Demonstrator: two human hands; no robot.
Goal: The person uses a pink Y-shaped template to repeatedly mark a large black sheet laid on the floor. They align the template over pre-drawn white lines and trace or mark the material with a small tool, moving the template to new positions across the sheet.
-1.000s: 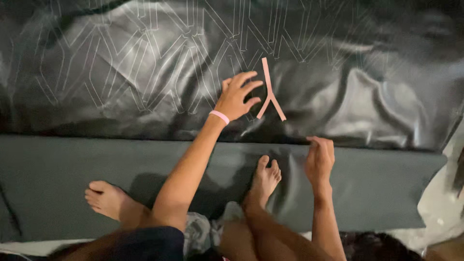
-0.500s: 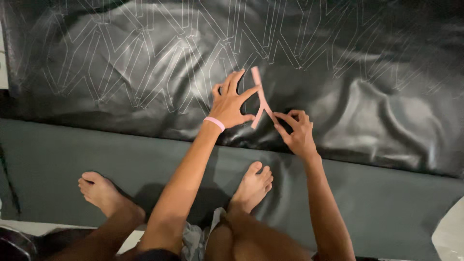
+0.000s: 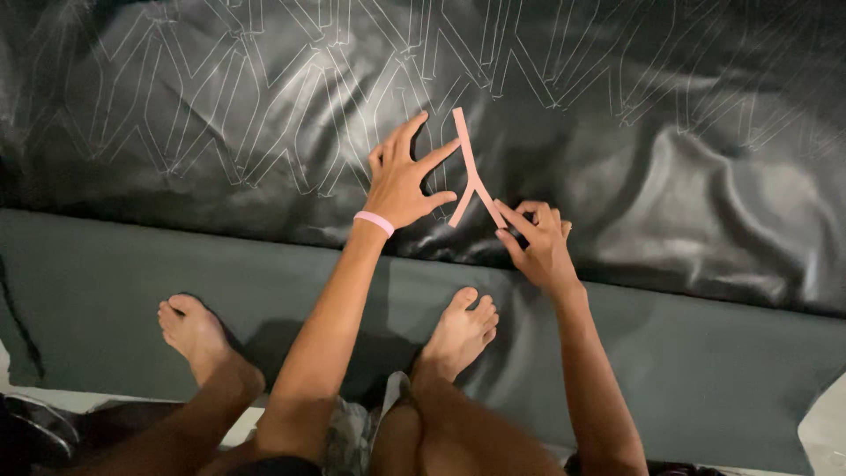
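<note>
Feet: two bare feet (image 3: 458, 335) at 6 o'clock, planted on the grey-green sheet (image 3: 705, 353) spread over the floor; toes toward 12.
Grey-green sheet: matte band running 9 to 3 across the near half; its far edge tucked under, or just against, the glossy black material.
Left hand (image 3: 401, 181): at centre, pink band (image 3: 374, 223) on the wrist; fingers spread wide and pressed flat on the black sheet (image 3: 687, 194), thumb and forefinger touching the left edge of the template, pinning it, not clamped round anything.
Right hand (image 3: 538, 242): just toward 4 o'clock of the left; fingers drawn together, forefinger tip at the lower right leg of the template. Whether a marking tool sits in the pinch, cannot tell.
Template (image 3: 469, 172): pink, flat, Y-shaped strip lying on the black sheet between the two hands, long stem toward 12, two short legs toward 6.
Black sheet: shiny, wrinkled, filling the far half; pale traced outlines (image 3: 264, 106) of the same forked shape in rows from 9 to 2.
Step in hand: judged to be tracing round the template, holding it still while working its lower edge.
Next move: likely calls for steady pressure from the left, a line followed tight to the edge, no slip on the slick wrinkles.
</note>
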